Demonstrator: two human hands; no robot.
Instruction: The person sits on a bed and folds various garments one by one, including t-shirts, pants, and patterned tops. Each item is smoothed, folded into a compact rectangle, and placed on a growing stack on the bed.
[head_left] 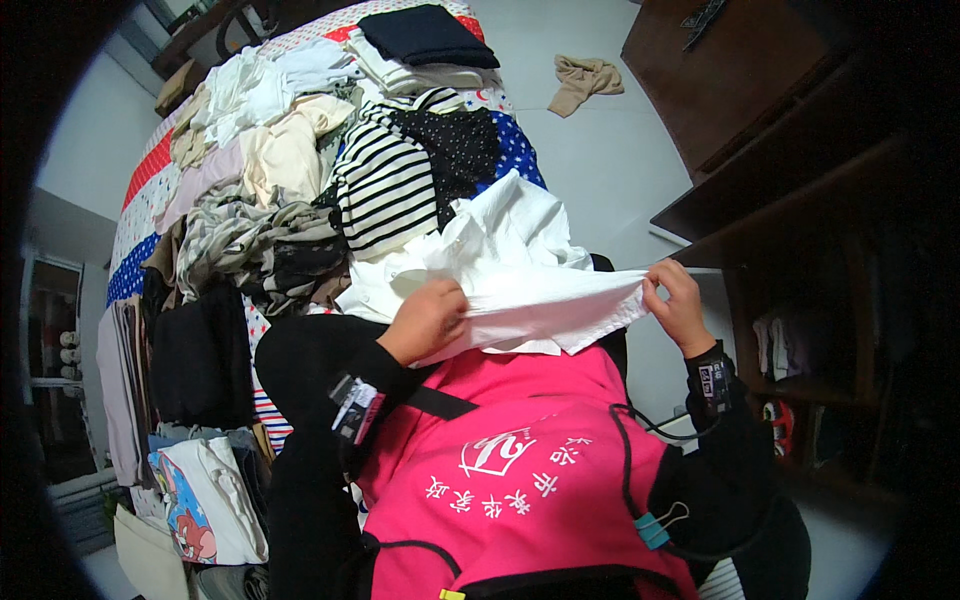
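A white shirt [520, 225] lies across my lap and the bed's edge, one part of it stretched sideways between my hands. My left hand [430, 318] grips the cloth near the middle, its fingers curled and slightly blurred. At the right, my right hand [677, 302] pinches the far end of the stretched part between thumb and fingers. Just beyond the shirt lies a black-and-white striped garment [385, 190], beside a black dotted garment [455, 145]. A pink apron [530, 420] covers my front below the shirt.
The bed [150, 190] bears a heap of loose clothes, with a patterned grey-green garment [250, 240] nearest. Folded dark clothes [430, 38] are stacked at the back; a folded cartoon-print shirt [210, 500] lies lower left. A tan garment [582, 82] rests on the floor. Dark wooden shelves [810, 260] stand right.
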